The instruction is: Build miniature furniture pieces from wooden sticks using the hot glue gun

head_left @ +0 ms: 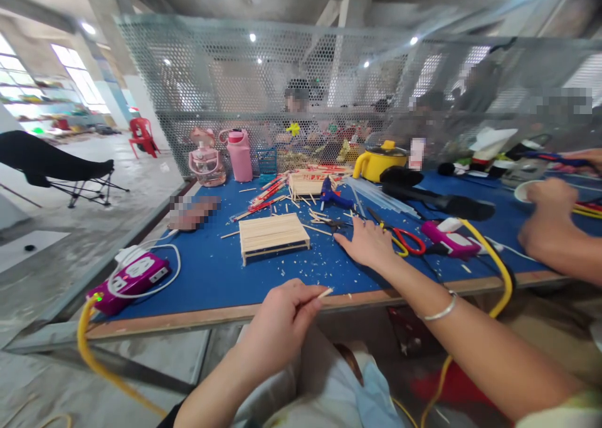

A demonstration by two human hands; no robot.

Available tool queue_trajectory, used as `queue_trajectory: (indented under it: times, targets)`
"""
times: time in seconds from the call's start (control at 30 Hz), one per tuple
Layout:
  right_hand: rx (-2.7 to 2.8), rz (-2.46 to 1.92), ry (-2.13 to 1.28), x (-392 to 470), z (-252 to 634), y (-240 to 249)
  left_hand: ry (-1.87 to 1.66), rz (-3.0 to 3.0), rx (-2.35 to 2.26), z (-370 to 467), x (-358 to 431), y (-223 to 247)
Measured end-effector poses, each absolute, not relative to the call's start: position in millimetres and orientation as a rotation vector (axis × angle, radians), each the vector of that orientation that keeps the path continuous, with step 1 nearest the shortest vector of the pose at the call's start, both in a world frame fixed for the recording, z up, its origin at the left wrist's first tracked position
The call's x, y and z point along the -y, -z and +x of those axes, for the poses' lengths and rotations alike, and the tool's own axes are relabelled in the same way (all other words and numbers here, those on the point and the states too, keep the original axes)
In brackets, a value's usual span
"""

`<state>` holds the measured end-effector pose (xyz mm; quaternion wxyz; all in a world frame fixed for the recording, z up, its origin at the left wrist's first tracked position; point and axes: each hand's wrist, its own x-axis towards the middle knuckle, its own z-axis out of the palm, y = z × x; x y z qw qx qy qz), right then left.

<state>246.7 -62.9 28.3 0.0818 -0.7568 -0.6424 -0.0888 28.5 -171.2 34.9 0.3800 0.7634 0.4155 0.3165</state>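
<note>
Short wooden stick [325,292] over near edge of blue tabletop [202,281], pinched between thumb and fingers of your left hand [288,318]. Your right hand [369,243] palm down, thumb and fingers apart, at dark tool [339,225]; contact, cannot tell. Low stick platform [273,232] upright, beyond your left hand. Behind it, second platform [305,188], blue glue gun [335,196] just beside. Farther back: pink bottle [239,156], yellow pot [383,165].
</note>
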Motion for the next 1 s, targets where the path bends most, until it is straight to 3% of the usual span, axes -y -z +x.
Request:
queue_trajectory:
  times: [0.13,0.23,0.33,0.57,0.67,0.77,0.87,1.0]
  targets:
    - [1.967,-1.793,0.197,83.5,233.6,-43.8,-0.841,2.044,-1.339,22.7,159.2,-25.2]
    - [2.293,-1.293,-0.321,113.8,221.7,-55.9,-0.765,2.182,-1.388,18.6,153.4,-21.0]
    - [2.618,-0.991,-0.479,133.8,212.4,-57.5,-0.706,2.362,-1.375,14.1,150.1,-20.6]
    - [2.624,-0.968,-0.378,118.3,199.8,-35.8,-0.766,2.617,-1.301,2.6,139.4,-9.6]
    - [2.557,-0.98,-0.249,100.0,200.4,-30.7,-1.165,2.541,-1.335,-13.3,136.0,-4.2]
    - [2.491,-1.012,-0.138,83.6,205.4,-28.7,-1.558,2.082,-1.699,-37.9,131.3,0.7]
    - [2.469,-1.053,-0.055,73.9,209.1,-24.9,-1.403,1.764,-1.807,-55.8,123.7,3.4]
    - [2.428,-1.053,-0.019,68.9,210.9,-19.6,-1.224,1.828,-1.719,-53.9,110.4,1.4]
